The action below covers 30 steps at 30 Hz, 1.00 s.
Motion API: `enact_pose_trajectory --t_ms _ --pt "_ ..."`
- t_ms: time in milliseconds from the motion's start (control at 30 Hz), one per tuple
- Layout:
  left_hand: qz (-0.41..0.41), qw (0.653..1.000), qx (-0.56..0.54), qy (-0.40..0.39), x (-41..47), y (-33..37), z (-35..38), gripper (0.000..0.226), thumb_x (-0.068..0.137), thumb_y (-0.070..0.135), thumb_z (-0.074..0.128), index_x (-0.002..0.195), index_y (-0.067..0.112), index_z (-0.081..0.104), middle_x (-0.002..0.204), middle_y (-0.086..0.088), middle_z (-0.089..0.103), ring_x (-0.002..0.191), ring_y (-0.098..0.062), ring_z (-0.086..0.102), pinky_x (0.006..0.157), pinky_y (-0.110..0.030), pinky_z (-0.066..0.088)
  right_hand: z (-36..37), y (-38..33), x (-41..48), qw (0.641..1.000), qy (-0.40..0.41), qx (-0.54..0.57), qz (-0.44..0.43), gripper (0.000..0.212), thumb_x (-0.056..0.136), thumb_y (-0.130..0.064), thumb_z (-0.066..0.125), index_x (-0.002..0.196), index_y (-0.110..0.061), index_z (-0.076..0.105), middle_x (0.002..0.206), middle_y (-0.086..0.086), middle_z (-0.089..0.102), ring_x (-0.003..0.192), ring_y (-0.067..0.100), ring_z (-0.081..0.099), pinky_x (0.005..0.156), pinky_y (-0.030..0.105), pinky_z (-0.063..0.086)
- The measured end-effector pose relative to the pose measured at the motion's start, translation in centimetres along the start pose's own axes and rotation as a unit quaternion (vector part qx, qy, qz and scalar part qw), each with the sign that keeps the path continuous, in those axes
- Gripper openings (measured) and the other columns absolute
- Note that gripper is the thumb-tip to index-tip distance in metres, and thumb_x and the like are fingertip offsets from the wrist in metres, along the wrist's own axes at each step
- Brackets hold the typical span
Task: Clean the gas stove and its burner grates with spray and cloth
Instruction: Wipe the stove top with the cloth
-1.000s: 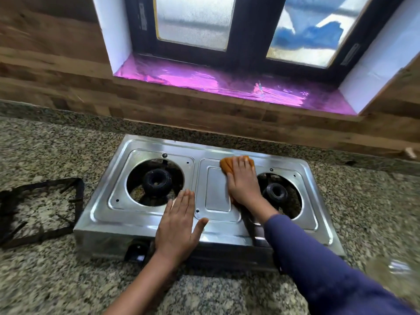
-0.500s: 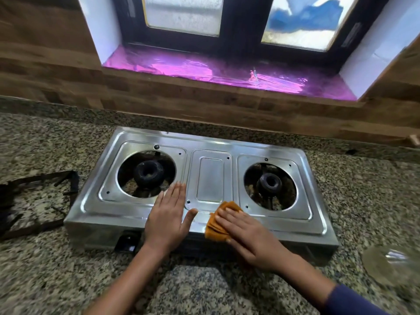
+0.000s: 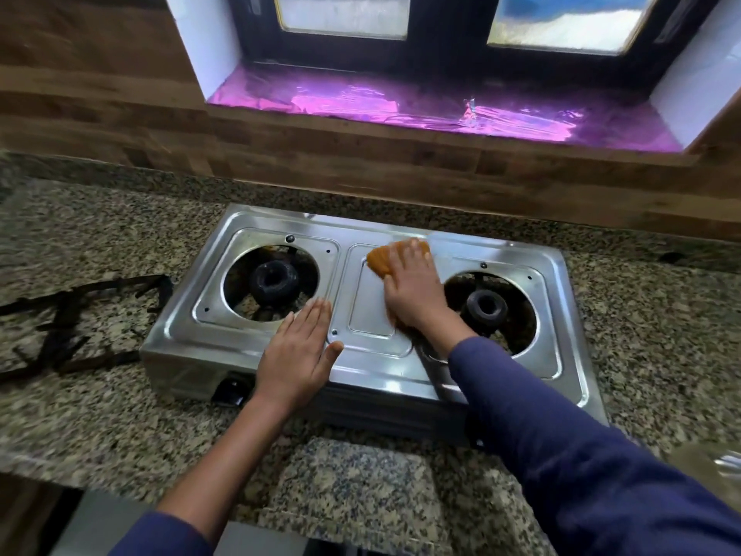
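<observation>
A shiny steel two-burner gas stove (image 3: 373, 347) sits on the granite counter, its grates taken off. My right hand (image 3: 413, 290) presses a folded orange cloth (image 3: 381, 258) flat on the stove's middle panel, near its far edge. My left hand (image 3: 298, 353) lies flat, fingers together, on the stove's front left, beside the left burner (image 3: 274, 280). The right burner (image 3: 485, 309) shows just right of my right wrist. Black burner grates (image 3: 76, 323) lie on the counter left of the stove. No spray bottle is in view.
A wood-patterned wall (image 3: 361, 162) rises right behind the stove, with a window sill lined in purple foil (image 3: 401, 110) above it. A clear glassy object (image 3: 717, 463) shows at the right edge. The granite counter's (image 3: 100, 242) front edge runs below my arms.
My right hand has slid the cloth from the stove's front edge back up the middle panel to the far edge. My left hand has stayed planted on the front left.
</observation>
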<state>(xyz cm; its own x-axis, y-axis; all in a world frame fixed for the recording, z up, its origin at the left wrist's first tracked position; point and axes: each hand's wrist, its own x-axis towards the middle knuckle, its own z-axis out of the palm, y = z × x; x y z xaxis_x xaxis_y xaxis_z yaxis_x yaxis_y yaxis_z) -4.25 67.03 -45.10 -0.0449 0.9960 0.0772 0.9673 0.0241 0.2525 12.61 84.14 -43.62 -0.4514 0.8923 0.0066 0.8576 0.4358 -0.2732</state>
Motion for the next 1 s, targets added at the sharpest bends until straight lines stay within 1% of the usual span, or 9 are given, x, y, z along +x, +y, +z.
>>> enact_pose_trajectory --t_ms 133,233,367,467,567,633,800,933,1000 --pt "-0.003 1.000 -0.014 0.015 0.0 -0.1 0.0 0.084 0.095 0.065 0.005 0.153 0.008 0.026 0.158 -0.009 0.028 0.147 -0.020 0.024 0.118 -0.040 0.021 0.3 -2.5 -6.4 0.975 -0.056 0.069 -0.201 0.058 0.099 -0.027 0.043 0.153 -0.016 0.028 0.161 0.012 0.018 0.150 0.023 0.011 0.120 0.031 -0.005" --pt "-0.020 0.999 -0.027 0.030 -0.4 0.2 -0.1 0.085 0.094 0.067 0.006 0.155 0.008 0.017 0.160 -0.008 0.021 0.149 -0.020 0.018 0.119 -0.041 0.022 0.5 -2.5 -10.1 0.957 -0.071 0.112 -0.260 0.052 0.099 -0.028 0.042 0.150 -0.019 0.037 0.159 0.007 0.027 0.149 0.019 0.020 0.123 0.032 0.005" --pt "-0.024 0.999 -0.012 0.039 -1.2 0.2 -0.4 0.081 0.096 0.065 0.008 0.155 0.010 0.016 0.161 -0.006 0.019 0.150 -0.019 0.014 0.120 -0.041 0.018 -0.6 0.5 -12.4 0.960 -0.060 0.156 -0.223 0.046 0.099 -0.031 0.043 0.143 -0.022 0.048 0.154 0.003 0.039 0.145 0.014 0.030 0.122 0.032 0.015" --pt "-0.034 0.998 0.012 0.045 -3.2 -0.9 -0.6 0.074 0.098 0.059 0.013 0.155 0.011 0.017 0.162 -0.003 0.017 0.150 -0.017 0.010 0.120 -0.045 0.015 -1.0 2.6 -14.6 0.978 0.000 0.146 -0.147 0.045 0.097 -0.029 0.044 0.140 -0.020 0.051 0.150 0.005 0.045 0.142 0.020 0.036 0.121 0.038 0.020" --pt "-0.108 0.991 0.024 0.073 -5.5 -4.0 -0.9 0.069 0.100 0.053 0.018 0.156 0.015 0.008 0.163 -0.003 0.007 0.151 -0.016 -0.001 0.122 -0.047 0.008 -0.6 2.9 -16.3 0.994 0.058 0.083 -0.036 0.053 0.094 -0.035 0.035 0.142 -0.018 0.048 0.150 0.008 0.043 0.141 0.025 0.036 0.121 0.042 0.019" --pt "-0.167 0.982 0.039 0.084 -6.3 -6.4 -1.6 0.073 0.098 0.056 0.016 0.156 0.013 0.005 0.163 -0.006 0.003 0.151 -0.018 -0.005 0.122 -0.045 0.002 -0.2 2.3 -16.3 0.997 0.063 0.043 0.006 0.062 0.091 -0.040 0.026 0.145 -0.016 0.045 0.153 0.011 0.039 0.143 0.027 0.034 0.121 0.043 0.017" --pt "-0.217 0.971 0.036 0.093 -6.4 -12.8 -3.7 0.086 0.092 0.065 0.015 0.155 0.006 0.009 0.163 -0.012 0.008 0.151 -0.022 -0.001 0.122 -0.047 0.003 1.2 -3.1 -12.6 1.000 0.007 0.009 0.016 0.080 0.086 -0.050 0.004 0.155 -0.013 0.021 0.162 0.012 0.015 0.151 0.025 0.009 0.122 0.041 0.000" --pt "-0.180 0.980 0.016 0.088 -6.8 -15.8 -4.3 0.091 0.090 0.070 0.018 0.155 0.008 0.009 0.163 -0.007 0.004 0.150 -0.016 -0.006 0.121 -0.040 0.000 2.7 -10.6 -9.5 1.000 -0.015 0.019 0.006 0.072 0.093 -0.046 0.010 0.156 -0.012 0.011 0.163 0.011 0.005 0.151 0.024 0.000 0.120 0.038 -0.008" --pt "-0.140 0.986 -0.015 0.086 -7.0 -16.9 -4.1 0.086 0.092 0.066 0.023 0.155 0.009 0.010 0.162 -0.004 0.004 0.149 -0.009 -0.010 0.122 -0.040 0.004 3.8 -14.5 -8.5 0.999 -0.017 0.024 -0.016 0.072 0.093 -0.045 0.006 0.156 -0.010 0.010 0.163 0.012 0.004 0.151 0.024 -0.002 0.120 0.038 -0.010"
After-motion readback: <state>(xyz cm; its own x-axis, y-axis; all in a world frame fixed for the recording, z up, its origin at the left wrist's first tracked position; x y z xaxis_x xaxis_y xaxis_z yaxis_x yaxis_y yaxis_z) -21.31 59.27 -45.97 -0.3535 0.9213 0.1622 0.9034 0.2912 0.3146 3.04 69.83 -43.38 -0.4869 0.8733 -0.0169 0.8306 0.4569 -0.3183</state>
